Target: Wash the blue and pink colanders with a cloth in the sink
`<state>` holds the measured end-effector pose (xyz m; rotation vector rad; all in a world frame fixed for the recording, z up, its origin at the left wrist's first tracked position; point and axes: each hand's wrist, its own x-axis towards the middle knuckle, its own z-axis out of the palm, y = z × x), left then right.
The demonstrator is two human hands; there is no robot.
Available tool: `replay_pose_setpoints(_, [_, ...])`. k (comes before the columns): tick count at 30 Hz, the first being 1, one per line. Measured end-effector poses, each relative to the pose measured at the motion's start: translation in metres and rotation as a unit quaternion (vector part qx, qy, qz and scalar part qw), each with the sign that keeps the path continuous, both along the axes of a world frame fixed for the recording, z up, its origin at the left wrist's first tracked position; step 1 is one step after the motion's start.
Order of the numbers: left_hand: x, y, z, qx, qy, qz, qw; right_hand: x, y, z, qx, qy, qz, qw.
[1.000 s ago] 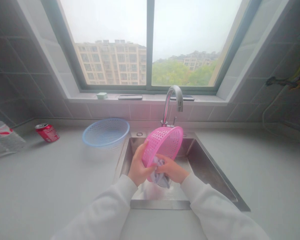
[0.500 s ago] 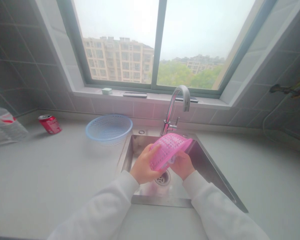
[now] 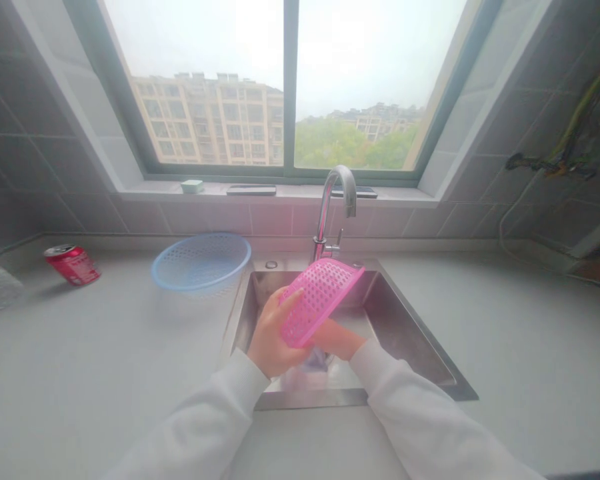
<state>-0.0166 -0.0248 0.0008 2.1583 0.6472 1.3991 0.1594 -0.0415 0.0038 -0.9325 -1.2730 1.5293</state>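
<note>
My left hand grips the lower left side of a pink perforated plastic basket, which tilts over the steel sink with its underside facing up. My right hand lies under the basket's lower edge, its fingers hidden behind it. A crumpled blue-grey cloth shows just below the basket next to my right hand. Most of the cloth is hidden by the basket and my hands. White sleeves cover both my forearms.
The stainless steel sink is set in a pale grey countertop, with a chrome faucet behind it. A blue perforated basket and a red drink can stand on the countertop at left. Wires hang on the right wall.
The pink basket has rotated in my hands, its underside now facing up. My right hand has moved down and under it. The cloth is less visible, and the view has shifted slightly.
</note>
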Motion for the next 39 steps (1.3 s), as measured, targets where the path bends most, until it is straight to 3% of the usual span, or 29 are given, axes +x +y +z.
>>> replay_pose_setpoints(4, [0.003, 0.003, -0.002, -0.025, 0.024, -0.016, 0.999, 0.004, 0.001, 0.001, -0.009, 0.024, -0.016, 1.0])
replay_pose_setpoints(8, [0.007, 0.005, -0.007, -0.038, 0.059, -0.047, 0.996, 0.015, 0.001, 0.012, -0.057, 0.159, -0.048, 0.985])
replay_pose_setpoints(14, [0.016, 0.005, -0.008, -0.053, 0.032, -0.064, 0.996, 0.03, 0.002, 0.02, -0.023, 0.275, -0.17, 0.946])
replay_pose_setpoints(18, [0.017, 0.008, -0.009, -0.035, -0.008, -0.033, 0.999, 0.01, -0.003, 0.014, -0.019, 0.204, -0.08, 0.976])
replay_pose_setpoints(21, [0.008, 0.011, -0.011, 0.013, -0.04, -0.004, 0.999, -0.002, -0.003, 0.004, 0.002, 0.067, -0.014, 0.998])
replay_pose_setpoints(24, [-0.002, 0.013, -0.011, 0.003, -0.032, 0.032, 0.999, -0.002, 0.002, -0.009, 0.054, -0.102, 0.009, 0.993])
replay_pose_setpoints(26, [-0.004, 0.012, -0.01, -0.025, -0.014, 0.031, 0.999, 0.001, 0.004, -0.014, 0.07, -0.149, -0.002, 0.986])
replay_pose_setpoints(28, [-0.002, 0.01, -0.008, -0.048, 0.009, 0.007, 0.999, 0.005, 0.005, -0.014, 0.055, -0.104, -0.02, 0.993])
replay_pose_setpoints(30, [0.002, 0.009, -0.006, -0.065, 0.03, -0.022, 0.997, 0.011, 0.005, -0.008, 0.023, 0.016, -0.042, 0.999])
replay_pose_setpoints(33, [0.008, 0.008, -0.003, -0.089, 0.041, -0.046, 0.994, 0.022, 0.005, 0.005, -0.017, 0.182, -0.107, 0.977])
replay_pose_setpoints(36, [0.013, 0.007, -0.003, -0.116, 0.044, -0.054, 0.991, 0.029, 0.005, 0.013, -0.026, 0.22, -0.18, 0.958])
replay_pose_setpoints(39, [0.018, 0.006, -0.004, -0.133, 0.036, -0.046, 0.989, 0.023, 0.004, 0.013, -0.027, 0.199, -0.181, 0.963])
